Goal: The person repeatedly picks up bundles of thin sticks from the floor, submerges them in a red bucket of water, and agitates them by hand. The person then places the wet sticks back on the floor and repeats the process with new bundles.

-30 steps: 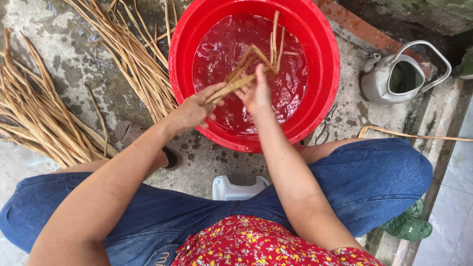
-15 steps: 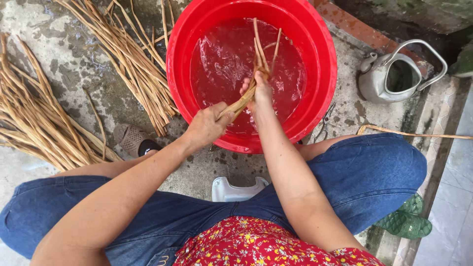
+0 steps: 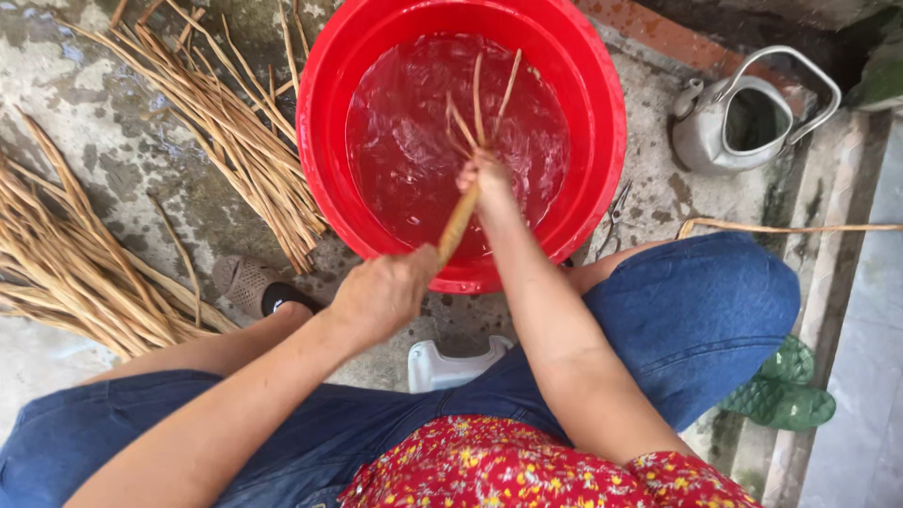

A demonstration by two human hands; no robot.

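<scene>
A small bundle of tan plant stalks [image 3: 458,226] is held over a red basin [image 3: 329,113] full of water. My left hand [image 3: 381,293] grips the bundle's near end, just outside the basin's front rim. My right hand [image 3: 484,179] grips it farther up, above the water, and the stalk tips fan out beyond my fingers toward the basin's middle. The bundle slants up and away from me.
Loose tan stalks lie in a pile [image 3: 230,132] left of the basin and a bigger heap [image 3: 66,263] at far left. A metal kettle [image 3: 738,118] stands at right, scissors [image 3: 613,212] by the basin, a sandal [image 3: 252,287] and green slippers [image 3: 781,390] on the concrete.
My left hand has pulled back toward me, off the basin's rim. The bundle has swung from slanting right to pointing nearly straight away, and my right hand has slid up it.
</scene>
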